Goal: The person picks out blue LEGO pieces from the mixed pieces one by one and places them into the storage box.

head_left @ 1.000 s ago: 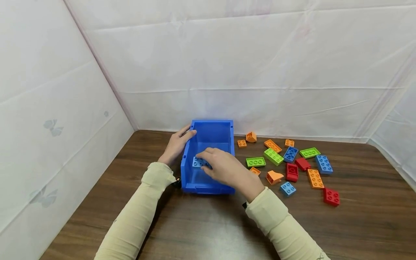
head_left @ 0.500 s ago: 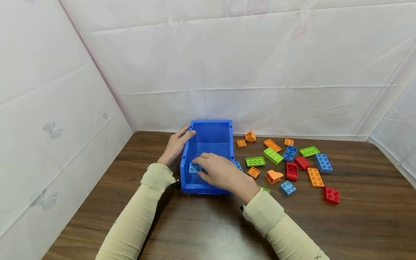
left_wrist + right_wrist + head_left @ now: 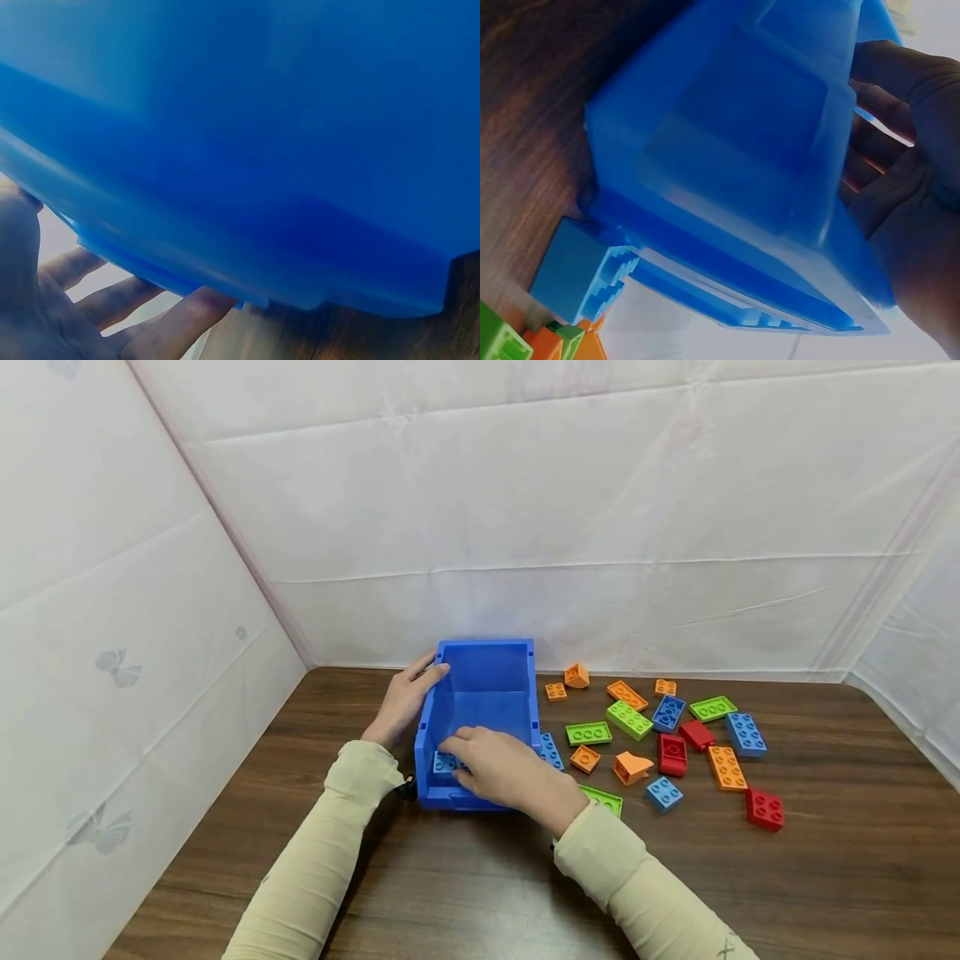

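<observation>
A blue plastic bin point(image 3: 491, 714) stands on the table, its inside facing up. My left hand point(image 3: 401, 702) holds its left wall near the back, thumb at the rim and the other fingers outside; the left wrist view shows fingers point(image 3: 180, 322) along the bin's outer side. Inside the bin, at its near end, my right hand point(image 3: 513, 772) grips a light blue toy brick point(image 3: 444, 762), studs up. The hand hides much of that brick. In the right wrist view the bin's wall point(image 3: 727, 127) blocks the fingertips.
Beside the bin's right wall lies another blue brick point(image 3: 551, 751). A green plate brick point(image 3: 602, 799) is partly behind my right forearm. Several orange, green, red and blue bricks, such as a red one point(image 3: 765, 810), spread over the table's right. A white cloth wall point(image 3: 600, 527) rises behind.
My right hand has moved nearer along the bin, bringing the light blue brick to its near end. A blue brick and a green plate right of the bin have come into sight. My left hand stays put.
</observation>
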A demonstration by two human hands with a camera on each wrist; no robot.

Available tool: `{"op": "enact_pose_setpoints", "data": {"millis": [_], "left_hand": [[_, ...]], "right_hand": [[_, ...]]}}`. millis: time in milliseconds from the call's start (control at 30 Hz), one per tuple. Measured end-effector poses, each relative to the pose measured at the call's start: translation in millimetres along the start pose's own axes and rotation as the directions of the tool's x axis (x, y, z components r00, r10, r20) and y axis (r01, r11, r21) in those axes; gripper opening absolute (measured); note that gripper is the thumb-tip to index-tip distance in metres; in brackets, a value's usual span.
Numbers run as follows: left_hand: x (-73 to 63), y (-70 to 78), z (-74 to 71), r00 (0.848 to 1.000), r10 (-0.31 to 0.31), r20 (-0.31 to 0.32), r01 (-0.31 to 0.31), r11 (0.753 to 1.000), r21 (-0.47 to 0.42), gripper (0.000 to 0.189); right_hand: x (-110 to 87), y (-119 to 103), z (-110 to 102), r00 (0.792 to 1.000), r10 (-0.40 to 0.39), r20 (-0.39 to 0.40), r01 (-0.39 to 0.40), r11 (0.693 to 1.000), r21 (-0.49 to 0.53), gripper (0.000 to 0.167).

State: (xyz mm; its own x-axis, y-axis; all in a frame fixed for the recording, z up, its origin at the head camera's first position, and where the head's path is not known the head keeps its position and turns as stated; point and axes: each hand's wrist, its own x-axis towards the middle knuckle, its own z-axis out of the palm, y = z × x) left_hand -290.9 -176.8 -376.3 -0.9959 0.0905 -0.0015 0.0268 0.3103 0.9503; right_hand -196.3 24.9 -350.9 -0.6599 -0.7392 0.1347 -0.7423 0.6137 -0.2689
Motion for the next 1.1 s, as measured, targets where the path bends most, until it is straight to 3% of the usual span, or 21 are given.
{"op": "enact_pose_setpoints", "data": {"millis": [367, 667, 933, 1100], "left_hand": [[0.1, -0.4, 0.2, 1.000, 0.002, -0.003, -0.002, 1.000, -0.003, 0.075], [-0.9, 0.4, 0.6, 0.999, 0.038, 0.027, -0.037, 0.999, -0.037, 0.070], [-2.1, 8.8, 2.3, 0.999, -0.002, 0.047, 0.005, 0.996, -0.084, 0.065], [-2.5, 4.8, 1.2, 0.999, -0.006, 0.039, 0.010, 0.995, -0.103, 0.067]], "right_hand": [[1.9, -0.7, 3.9, 0.999, 0.009, 0.031, -0.008, 1.000, -0.024, 0.038], [3.1, 1.6, 5.6, 0.998, 0.006, 0.062, -0.004, 0.999, -0.037, 0.034], [1.4, 2.6, 6.1, 0.998, -0.002, 0.057, 0.003, 1.000, -0.007, 0.033], [1.9, 3.9, 8.7, 0.998, -0.026, 0.051, 0.026, 1.000, 0.007, 0.031]]}}
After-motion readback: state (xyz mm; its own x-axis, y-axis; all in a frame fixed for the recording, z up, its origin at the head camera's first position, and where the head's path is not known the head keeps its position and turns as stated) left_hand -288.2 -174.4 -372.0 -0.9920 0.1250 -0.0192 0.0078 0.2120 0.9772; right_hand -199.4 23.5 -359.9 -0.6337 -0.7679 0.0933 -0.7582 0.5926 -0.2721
